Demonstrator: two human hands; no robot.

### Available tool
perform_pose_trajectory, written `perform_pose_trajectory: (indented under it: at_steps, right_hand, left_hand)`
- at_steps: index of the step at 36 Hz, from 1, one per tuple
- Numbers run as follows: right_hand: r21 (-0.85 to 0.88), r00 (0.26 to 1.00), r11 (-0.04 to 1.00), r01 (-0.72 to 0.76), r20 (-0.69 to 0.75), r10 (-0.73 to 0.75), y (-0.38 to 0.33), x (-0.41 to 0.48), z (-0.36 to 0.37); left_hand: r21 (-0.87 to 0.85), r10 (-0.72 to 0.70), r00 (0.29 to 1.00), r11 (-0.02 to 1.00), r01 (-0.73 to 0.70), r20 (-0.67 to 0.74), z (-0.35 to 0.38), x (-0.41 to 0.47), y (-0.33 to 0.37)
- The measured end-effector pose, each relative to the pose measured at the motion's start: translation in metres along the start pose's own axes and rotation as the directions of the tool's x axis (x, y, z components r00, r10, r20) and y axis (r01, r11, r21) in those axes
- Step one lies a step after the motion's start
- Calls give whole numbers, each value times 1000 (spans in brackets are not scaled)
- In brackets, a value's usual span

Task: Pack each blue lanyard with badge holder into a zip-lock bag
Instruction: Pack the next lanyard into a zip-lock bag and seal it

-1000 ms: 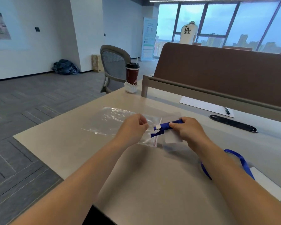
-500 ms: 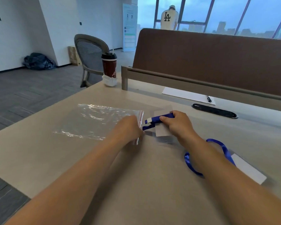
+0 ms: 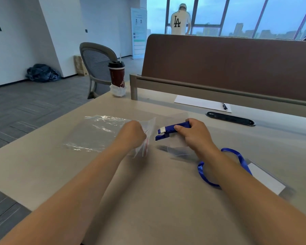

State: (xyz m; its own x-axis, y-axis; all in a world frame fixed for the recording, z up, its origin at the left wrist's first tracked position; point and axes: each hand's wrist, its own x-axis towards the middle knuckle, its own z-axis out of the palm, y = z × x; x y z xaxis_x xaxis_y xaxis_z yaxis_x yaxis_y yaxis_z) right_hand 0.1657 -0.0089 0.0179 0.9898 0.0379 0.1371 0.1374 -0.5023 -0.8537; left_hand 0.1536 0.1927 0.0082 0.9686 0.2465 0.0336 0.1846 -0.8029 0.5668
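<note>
On the desk point(image 3: 148, 200), one zip-lock bag point(image 3: 99, 133) and two blue lanyards: left hand point(image 3: 132, 134) pinches the bag's mouth, right hand point(image 3: 193, 135) grips the folded lanyard point(image 3: 168, 130), and the other lanyard point(image 3: 203, 174) lies loose.

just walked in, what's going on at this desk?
A person is packing a lanyard into a zip-lock bag at a desk. The left hand pinches the bag at its mouth. The right hand grips the folded lanyard with its clear badge holder just outside the opening, not yet in. A second lanyard with its own holder lies unpacked by the right forearm.
</note>
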Motion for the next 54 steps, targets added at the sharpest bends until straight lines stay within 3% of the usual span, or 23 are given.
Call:
perform_pose_trajectory:
  at_steps: [14,25,36,44,54]
  right_hand:
    - [267,989,964,-16,-137,54,-33,-34,-31]
    - [275,969,954,-119,-179,172,-30,-77,-37]
    - [308,935,935,-175,-247,256,-12,-98,-39]
    - [317,887,901,-295,-260,382,-11,-95,-39]
    - [363,872,879,-309,-261,414,-7,-94,-27]
  left_hand:
    - [-175,170,980,973,-151,102,-12,-58,10]
    - [-122,238,963,967,-223,127,-14,-105,26]
    - [-213,306,946,937,-278,110,-6,-128,38]
    - [-202,332,936,931,-305,118,3,-132,49]
    - [-226,352,933,918,-327,81,8,-132,53]
